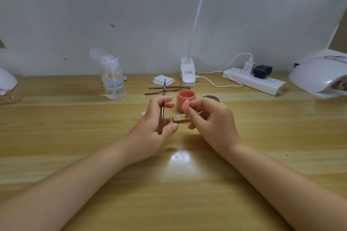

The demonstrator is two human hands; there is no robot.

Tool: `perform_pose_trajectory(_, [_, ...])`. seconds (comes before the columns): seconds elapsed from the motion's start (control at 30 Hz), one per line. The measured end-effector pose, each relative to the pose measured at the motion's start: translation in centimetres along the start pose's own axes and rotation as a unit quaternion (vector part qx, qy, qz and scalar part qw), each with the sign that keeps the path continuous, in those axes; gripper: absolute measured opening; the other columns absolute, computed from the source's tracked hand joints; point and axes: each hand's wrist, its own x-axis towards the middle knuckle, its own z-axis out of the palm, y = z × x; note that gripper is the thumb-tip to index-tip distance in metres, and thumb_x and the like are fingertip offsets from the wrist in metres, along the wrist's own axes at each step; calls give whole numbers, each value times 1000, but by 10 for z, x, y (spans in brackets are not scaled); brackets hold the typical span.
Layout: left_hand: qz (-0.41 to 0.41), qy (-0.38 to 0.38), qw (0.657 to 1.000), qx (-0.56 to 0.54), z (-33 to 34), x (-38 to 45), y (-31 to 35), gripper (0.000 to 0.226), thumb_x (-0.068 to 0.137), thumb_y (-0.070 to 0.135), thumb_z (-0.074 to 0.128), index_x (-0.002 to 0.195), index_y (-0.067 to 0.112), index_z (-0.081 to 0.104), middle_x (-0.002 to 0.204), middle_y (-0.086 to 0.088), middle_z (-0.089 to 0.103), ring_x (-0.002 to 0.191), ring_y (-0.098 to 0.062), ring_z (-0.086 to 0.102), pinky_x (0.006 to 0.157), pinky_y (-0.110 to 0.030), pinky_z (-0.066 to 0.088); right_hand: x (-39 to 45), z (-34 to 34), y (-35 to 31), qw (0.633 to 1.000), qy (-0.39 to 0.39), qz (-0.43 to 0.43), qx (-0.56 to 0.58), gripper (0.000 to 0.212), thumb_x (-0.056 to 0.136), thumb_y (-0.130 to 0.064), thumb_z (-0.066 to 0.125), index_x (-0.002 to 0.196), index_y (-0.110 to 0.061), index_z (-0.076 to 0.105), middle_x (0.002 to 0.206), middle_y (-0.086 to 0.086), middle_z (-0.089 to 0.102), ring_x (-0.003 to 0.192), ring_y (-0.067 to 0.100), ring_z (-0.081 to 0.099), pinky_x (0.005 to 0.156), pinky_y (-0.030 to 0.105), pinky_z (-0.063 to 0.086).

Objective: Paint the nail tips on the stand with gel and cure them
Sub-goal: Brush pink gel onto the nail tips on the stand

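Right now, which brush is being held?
The brush standing nearly upright in the left hand, its tip pointing away. The other two brushes lie flat on the table behind the pink jar, untouched.

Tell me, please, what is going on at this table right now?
A person is doing gel nail work at a wooden table. The left hand holds a brush upright, bristles up. The right hand pinches a pink nail tip just above a small wooden stand. An open jar of pink gel sits behind them. A white curing lamp waits at the far right.
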Motion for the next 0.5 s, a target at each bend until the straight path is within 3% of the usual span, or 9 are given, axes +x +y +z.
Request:
perform_pose_trajectory(0.2, [-27, -23, 999, -33, 4, 6, -2, 54, 96, 4, 54, 127, 36, 24, 135, 23, 33, 121, -5, 51, 95, -12, 44, 3, 0, 1, 999, -5, 36, -31, 12, 86, -30, 72, 84, -18, 73, 74, -6, 71, 54, 13, 65, 61, 42, 55])
perform_pose_trajectory(0.37, [-35, -16, 999, -33, 4, 11, -4, 58, 95, 1, 54, 129, 35, 22, 137, 21, 33, 125, -9, 48, 106, -29, 41, 3, 1, 0, 998, -1, 31, -57, 14, 85, -34, 72, 82, -20, 75, 73, -7, 69, 55, 15, 60, 62, 43, 53])
perform_pose_trajectory(0.5, [-27, -18, 999, -30, 5, 11, -4, 58, 95, 1, 54, 123, 42, 25, 135, 26, 34, 122, -7, 52, 103, -28, 43, 3, 1, 2, 995, 5, 23, -92, 15, 84, -36, 72, 76, -25, 76, 58, -14, 58, 53, 7, 51, 56, 26, 42])
